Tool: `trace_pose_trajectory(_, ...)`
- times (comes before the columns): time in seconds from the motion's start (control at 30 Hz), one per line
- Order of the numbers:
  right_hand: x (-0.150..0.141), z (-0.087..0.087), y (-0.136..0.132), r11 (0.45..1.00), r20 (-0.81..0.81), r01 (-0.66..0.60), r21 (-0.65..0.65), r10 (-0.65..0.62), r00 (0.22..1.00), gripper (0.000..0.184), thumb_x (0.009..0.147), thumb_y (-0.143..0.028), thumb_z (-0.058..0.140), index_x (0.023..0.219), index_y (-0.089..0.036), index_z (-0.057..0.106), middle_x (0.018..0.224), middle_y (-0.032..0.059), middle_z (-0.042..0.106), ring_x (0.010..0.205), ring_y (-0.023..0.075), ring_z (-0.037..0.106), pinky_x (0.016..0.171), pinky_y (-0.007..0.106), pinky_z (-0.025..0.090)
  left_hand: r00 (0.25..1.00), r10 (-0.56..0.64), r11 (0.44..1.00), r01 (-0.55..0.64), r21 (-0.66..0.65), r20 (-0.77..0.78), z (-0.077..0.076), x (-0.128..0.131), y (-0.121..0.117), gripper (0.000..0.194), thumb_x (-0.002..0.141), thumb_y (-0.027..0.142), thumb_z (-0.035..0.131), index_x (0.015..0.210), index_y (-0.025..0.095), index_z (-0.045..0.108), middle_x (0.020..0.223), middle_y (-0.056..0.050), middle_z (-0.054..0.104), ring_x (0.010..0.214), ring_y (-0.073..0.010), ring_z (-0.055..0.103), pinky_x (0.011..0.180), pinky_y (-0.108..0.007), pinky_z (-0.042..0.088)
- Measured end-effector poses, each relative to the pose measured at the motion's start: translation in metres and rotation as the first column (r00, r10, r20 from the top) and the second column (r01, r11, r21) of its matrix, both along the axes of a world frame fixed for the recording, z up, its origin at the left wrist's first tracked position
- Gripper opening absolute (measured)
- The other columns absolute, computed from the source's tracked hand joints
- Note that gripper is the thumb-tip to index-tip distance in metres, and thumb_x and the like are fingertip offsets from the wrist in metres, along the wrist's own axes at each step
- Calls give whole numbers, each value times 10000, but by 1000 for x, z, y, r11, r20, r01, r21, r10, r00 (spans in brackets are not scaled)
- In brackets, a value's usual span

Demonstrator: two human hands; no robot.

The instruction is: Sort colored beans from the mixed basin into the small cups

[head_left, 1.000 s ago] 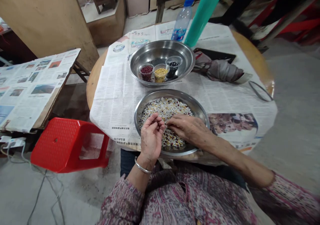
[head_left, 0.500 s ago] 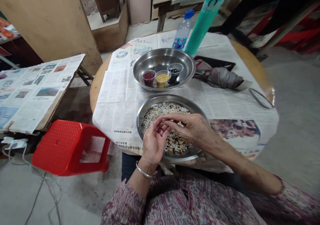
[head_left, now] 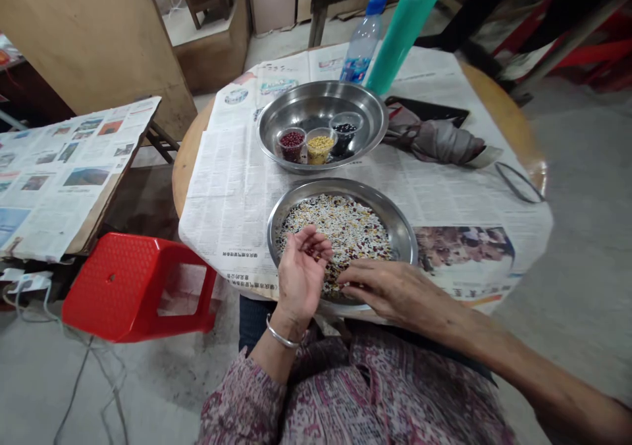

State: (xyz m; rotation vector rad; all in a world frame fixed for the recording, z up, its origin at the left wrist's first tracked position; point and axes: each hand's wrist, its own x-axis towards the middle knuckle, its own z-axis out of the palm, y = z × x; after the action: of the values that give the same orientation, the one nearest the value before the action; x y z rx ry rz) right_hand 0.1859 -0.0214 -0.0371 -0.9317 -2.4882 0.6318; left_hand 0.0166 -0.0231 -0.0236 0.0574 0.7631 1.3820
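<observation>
Over the left side of a steel basin, my left hand is cupped palm up. A few dark red beans lie in its curled fingers. My right hand reaches palm down over the basin's near right side, fingertips together and touching the mix. Whether a bean is between those fingertips is hidden. The mixed grains and beans, white, yellow, dark red and black, cover the basin's bottom. Behind it, a second steel basin holds cups of red beans, yellow beans and black beans.
Newspaper covers the round table. A blue-capped bottle, a tall green bottle and a folded grey umbrella stand or lie behind and right. A red stool is at the left, beside a newspaper-covered board.
My right hand has moved away from the left palm, down and toward me into the mix. My left hand stays cupped, its palm now more exposed. The view has tilted slightly down.
</observation>
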Motion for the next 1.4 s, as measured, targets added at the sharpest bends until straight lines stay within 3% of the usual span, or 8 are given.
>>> trace_pose_trajectory(0.2,-25,14,9,966,-120,208,156,-190,974,179,978,-197,506,1001,-207,683,955,65,732,853,182,697,765,306,559,1000,-24,998,23,55,20,-3,-1,0,489,1063,424,307,1022,138,702,1081,-112,714,1077,-189,687,1024,-324,491)
trace_pose_trajectory(0.33,-37,14,13,949,-28,128,290,-125,992,208,967,-167,493,1058,-180,679,1028,101,734,931,224,689,791,356,562,1000,-18,998,19,61,-18,-2,0,1,519,1066,423,272,1017,139,703,1069,-114,728,1122,-202,680,1086,-352,457)
trace_pose_trajectory(0.53,-42,10,9,934,181,47,354,-118,976,213,891,-77,516,1013,-166,666,1037,131,730,899,245,679,772,366,539,999,-21,999,22,29,-32,-4,-1,0,506,1058,431,313,1031,131,719,1100,-127,719,1132,-196,674,1088,-327,452)
trace_pose_trajectory(0.87,-52,4,17,901,130,67,429,-135,982,217,904,-48,484,993,-165,643,1027,130,714,948,236,693,786,329,568,999,-35,999,35,-18,31,-3,-3,2,456,1045,399,360,1014,123,723,1064,-126,729,1136,-220,666,1073,-350,467)
trace_pose_trajectory(1.07,-47,19,22,946,-282,297,130,-252,926,159,986,-205,454,945,-219,607,1022,85,690,930,196,678,798,327,564,999,-38,999,38,-7,21,-4,-4,2,452,1056,383,344,1022,135,721,1034,-108,717,1037,-169,679,1005,-297,504)
trace_pose_trajectory(1.2,-26,16,18,873,-353,486,-29,-464,812,127,968,-274,504,927,-225,613,789,21,676,632,155,626,602,285,514,999,-51,998,51,-28,-15,1,-2,3,457,1053,382,356,987,116,722,1037,-135,700,1016,-187,679,976,-325,519)
trace_pose_trajectory(1.3,-11,-2,5,842,-338,538,35,-497,799,111,959,-249,514,923,-223,615,783,22,693,620,160,646,602,280,512,997,-59,995,54,-83,-59,5,-2,3,387,1042,335,414,874,119,687,935,-94,667,803,-118,640,778,-223,526)
trace_pose_trajectory(1.4,-6,-21,-7,844,-329,500,193,-424,844,103,964,-189,507,964,-218,605,805,23,712,662,165,687,621,266,520,996,-89,988,85,-125,-26,7,-5,3,317,1005,304,519,740,138,568,783,-20,566,572,-51,456,528,-141,406)
